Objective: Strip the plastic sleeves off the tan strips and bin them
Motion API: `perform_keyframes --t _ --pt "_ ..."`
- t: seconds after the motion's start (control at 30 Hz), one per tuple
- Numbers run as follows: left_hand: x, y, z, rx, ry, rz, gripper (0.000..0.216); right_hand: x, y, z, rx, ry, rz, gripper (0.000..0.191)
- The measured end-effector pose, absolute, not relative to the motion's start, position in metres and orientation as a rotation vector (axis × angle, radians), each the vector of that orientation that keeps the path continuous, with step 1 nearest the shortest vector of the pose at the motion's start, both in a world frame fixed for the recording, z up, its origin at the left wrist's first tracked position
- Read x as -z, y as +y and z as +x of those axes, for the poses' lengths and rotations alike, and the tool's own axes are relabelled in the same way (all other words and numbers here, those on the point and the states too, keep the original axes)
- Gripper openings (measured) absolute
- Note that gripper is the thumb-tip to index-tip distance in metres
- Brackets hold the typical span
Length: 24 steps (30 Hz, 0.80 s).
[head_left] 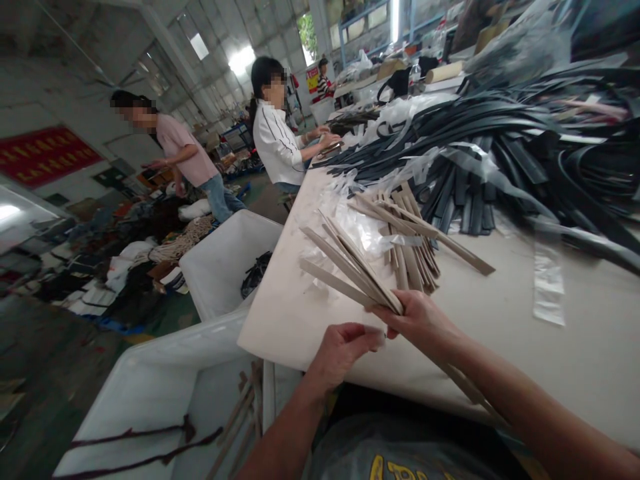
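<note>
Near the bottom middle of the frame, the right hand (417, 320) grips a fan of tan strips (350, 267) over the bench (575, 347) while the left hand (343, 350) pinches their ends, so squeeze them even.

black straps (525, 133) blurred, cut off right

Your white table (575, 347): tan strips (415, 247) piled mid-table, black strap heap (510, 147) far right, clear plastic sleeves (548, 283) scattered right of tan strips.
</note>
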State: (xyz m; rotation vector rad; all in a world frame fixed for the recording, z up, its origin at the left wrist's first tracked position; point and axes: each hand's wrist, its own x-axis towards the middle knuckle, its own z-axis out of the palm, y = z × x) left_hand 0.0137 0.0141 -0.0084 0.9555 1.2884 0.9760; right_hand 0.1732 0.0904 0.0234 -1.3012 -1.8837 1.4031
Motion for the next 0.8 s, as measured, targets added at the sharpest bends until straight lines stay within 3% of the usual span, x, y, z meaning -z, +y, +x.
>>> perform_keyframes --t 0.13,0.47,0.8 --pt "0.011 0.021 0.022 -1.064 1.183 0.856 0.018 -0.029 0.086 0.183 -1.361 -1.891 -1.289 0.031" --pt "0.000 0.050 0.021 -1.518 0.922 0.144 0.033 -0.002 0.044 0.255 -1.435 -1.837 -1.344 0.061" --pt "-0.022 0.062 0.023 -1.553 0.919 0.220 0.034 0.020 0.023 0.268 -1.307 -1.823 -1.358 0.051"
